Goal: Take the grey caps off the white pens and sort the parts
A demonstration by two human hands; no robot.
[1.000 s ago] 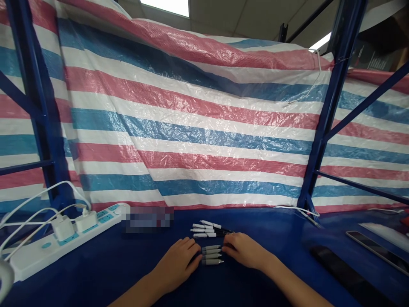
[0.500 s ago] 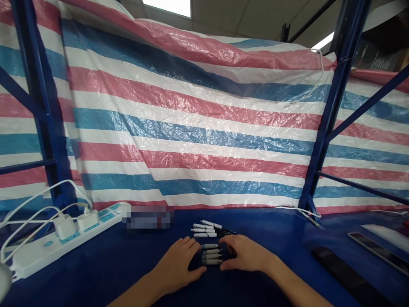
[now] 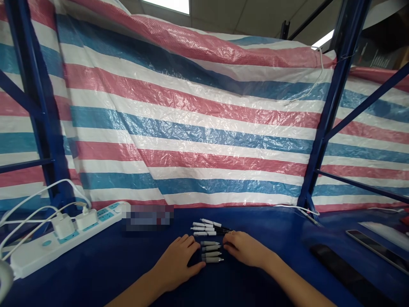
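- The left hand (image 3: 177, 263) lies open, palm down, fingers slightly curled, with its fingertips just beside the left ends of the lower pens (image 3: 211, 251); it pinches nothing.
- The right hand (image 3: 246, 250) is also open, with its fingers just beside the pens' right-hand tips; whether they touch, I cannot tell.
- The four lower pens lie parallel on the blue worktop (image 3: 262, 281), flanked by both hands, which box the row in from each end.
- The upper pens (image 3: 207, 228) sit bunched just beyond, out of both hands' reach.
- Compared with the earlier frame, the right fingers no longer cover the lower pens' tips, and both hands sit slightly farther apart.
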